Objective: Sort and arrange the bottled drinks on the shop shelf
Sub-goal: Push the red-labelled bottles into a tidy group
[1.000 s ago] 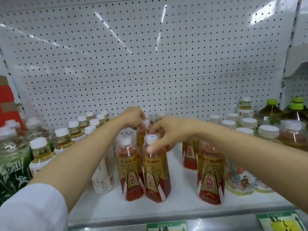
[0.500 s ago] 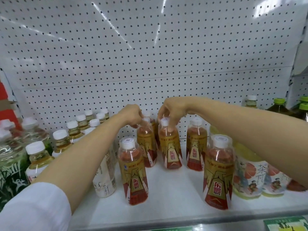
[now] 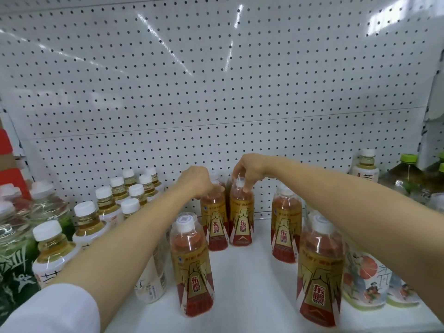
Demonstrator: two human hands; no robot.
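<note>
Several red-and-gold drink bottles stand on the white shelf (image 3: 252, 280). Two stand side by side near the back panel. My left hand (image 3: 195, 180) grips the cap of the left back bottle (image 3: 213, 224). My right hand (image 3: 249, 170) pinches the white cap of the right back bottle (image 3: 241, 223). Another red-and-gold bottle (image 3: 286, 224) stands apart to the right. Two more stand nearer me: a front left bottle (image 3: 192, 267) and a front right bottle (image 3: 320, 272).
Rows of white-capped yellow tea bottles (image 3: 89, 224) fill the left side, with clear green-labelled bottles (image 3: 14, 236) beyond them. Illustrated pale bottles (image 3: 365, 282) and green-capped dark bottles (image 3: 406, 174) stand on the right. A white pegboard (image 3: 216, 92) backs the shelf.
My right hand carried a red-and-gold bottle from the front toward the back, beside the bottle under my left hand. The view has moved closer and lower.
</note>
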